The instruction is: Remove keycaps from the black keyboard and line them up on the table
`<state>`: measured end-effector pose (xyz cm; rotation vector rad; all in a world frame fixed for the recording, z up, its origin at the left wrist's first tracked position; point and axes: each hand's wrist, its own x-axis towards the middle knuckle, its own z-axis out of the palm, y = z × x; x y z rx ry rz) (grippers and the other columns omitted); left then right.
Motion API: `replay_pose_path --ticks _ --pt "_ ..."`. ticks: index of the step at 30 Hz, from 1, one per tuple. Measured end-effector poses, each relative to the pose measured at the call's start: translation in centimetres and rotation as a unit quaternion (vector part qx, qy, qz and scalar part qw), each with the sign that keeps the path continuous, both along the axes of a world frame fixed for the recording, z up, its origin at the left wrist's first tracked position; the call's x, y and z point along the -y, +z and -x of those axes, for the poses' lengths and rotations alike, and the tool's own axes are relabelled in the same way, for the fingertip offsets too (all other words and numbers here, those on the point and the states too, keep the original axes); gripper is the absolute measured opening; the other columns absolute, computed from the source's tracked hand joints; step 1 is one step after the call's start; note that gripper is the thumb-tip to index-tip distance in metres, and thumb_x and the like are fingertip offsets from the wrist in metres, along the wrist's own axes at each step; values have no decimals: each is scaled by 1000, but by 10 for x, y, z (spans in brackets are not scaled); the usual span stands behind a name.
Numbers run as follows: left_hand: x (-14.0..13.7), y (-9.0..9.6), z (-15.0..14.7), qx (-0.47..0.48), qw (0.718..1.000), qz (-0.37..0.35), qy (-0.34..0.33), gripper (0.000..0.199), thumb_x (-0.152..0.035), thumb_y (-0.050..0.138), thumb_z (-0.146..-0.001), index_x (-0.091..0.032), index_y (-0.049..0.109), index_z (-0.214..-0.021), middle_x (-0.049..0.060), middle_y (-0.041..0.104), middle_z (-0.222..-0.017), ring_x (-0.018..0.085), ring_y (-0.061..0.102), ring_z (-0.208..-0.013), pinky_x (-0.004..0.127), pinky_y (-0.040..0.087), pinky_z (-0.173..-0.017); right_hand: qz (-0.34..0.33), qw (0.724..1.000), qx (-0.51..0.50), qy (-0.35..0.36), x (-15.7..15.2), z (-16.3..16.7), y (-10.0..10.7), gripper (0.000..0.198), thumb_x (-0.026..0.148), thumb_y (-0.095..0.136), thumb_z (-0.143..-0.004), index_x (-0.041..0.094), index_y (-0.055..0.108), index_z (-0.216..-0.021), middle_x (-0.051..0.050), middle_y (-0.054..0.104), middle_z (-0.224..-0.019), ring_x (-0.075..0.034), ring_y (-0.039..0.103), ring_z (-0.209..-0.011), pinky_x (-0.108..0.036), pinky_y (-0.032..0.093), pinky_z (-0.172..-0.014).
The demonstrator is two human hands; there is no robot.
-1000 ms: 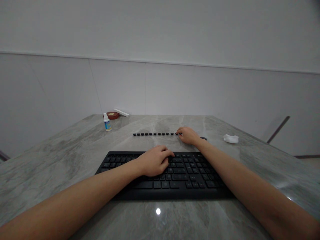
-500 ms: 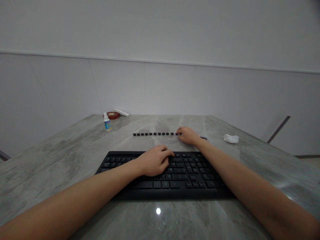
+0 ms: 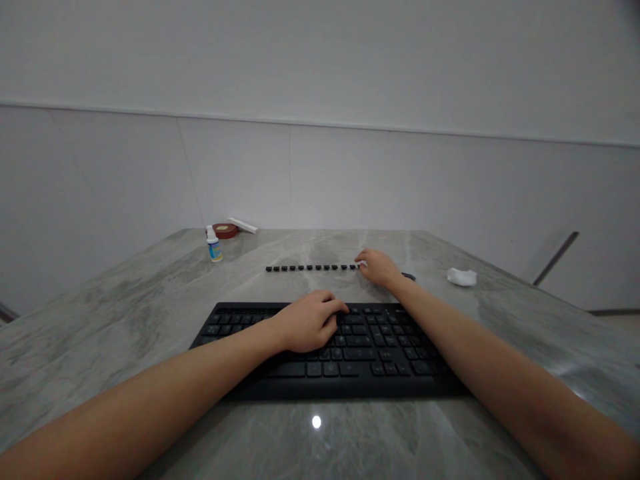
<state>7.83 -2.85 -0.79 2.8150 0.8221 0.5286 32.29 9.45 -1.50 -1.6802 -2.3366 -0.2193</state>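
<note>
A black keyboard (image 3: pixel 360 387) lies across the grey marble-patterned table in front of me. My left hand (image 3: pixel 310 323) rests over its middle, index finger stretched toward the top rows and thumb apart; some keys are hidden beneath it. Beyond the keyboard, several small black keycaps (image 3: pixel 309 268) form a straight row. At the right end of that row is my right hand (image 3: pixel 379 268), its fingers bent and a gap showing between the fingertips and thumb. The last keycap sits just under these fingertips, partly covered.
A dark object (image 3: pixel 409 276) is partly hidden behind my right wrist. Crumpled white tissue (image 3: pixel 461 277) lies farther right. At the back left stand a small white spray bottle (image 3: pixel 214 245), a reddish-brown box (image 3: pixel 225 231) and a white strip (image 3: pixel 243 225). A pale wall (image 3: pixel 320 177) borders the table's far edge.
My right hand has lifted slightly up and to the right from the last keycaps, and its fingers have parted a little. The left hand stays in place on the keyboard.
</note>
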Motion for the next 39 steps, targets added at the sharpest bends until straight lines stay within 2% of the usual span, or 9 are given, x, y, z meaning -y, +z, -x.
replay_pose_path --ticks 6,25,29,34,39 --pt "0 0 0 1 1000 -2 1 32 -17 41 -89 -19 56 -117 8 57 -108 20 55 -102 35 44 -96 7 998 0 -63 -2 -5 -3 36 10 51 -75 14 71 -105 -12 67 -111 -23 59 -106 -28 39 -94" --pt "1 1 -1 1 1000 5 9 32 -17 41 -88 -21 56 -116 6 58 -109 21 55 -103 37 43 -96 10 998 -12 -56 3 -1 -1 35 10 52 -71 17 74 -98 -12 70 -102 -23 62 -99 -28 42 -88" --pt "2 2 0 4 1000 5 7 32 -16 41 -88 -20 56 -115 7 58 -109 20 55 -103 35 43 -97 -15 997 -38 -61 5 0 1 33 10 51 -71 16 74 -95 -12 69 -102 -23 61 -98 -29 42 -88" --pt "1 2 0 6 1000 7 9 34 -16 41 -87 -19 52 -120 7 58 -111 21 55 -105 36 43 -98 -75 988 -104 -90 10 2 5 36 13 47 -76 14 70 -103 -13 66 -104 -22 61 -96 -31 41 -90" --pt "2 1 0 7 1000 14 26 36 -19 42 -88 -16 48 -123 10 57 -116 22 53 -110 38 41 -101 -113 973 -180 -90 15 9 20 32 16 48 -76 14 71 -98 -11 69 -93 -22 61 -90 -32 42 -87"
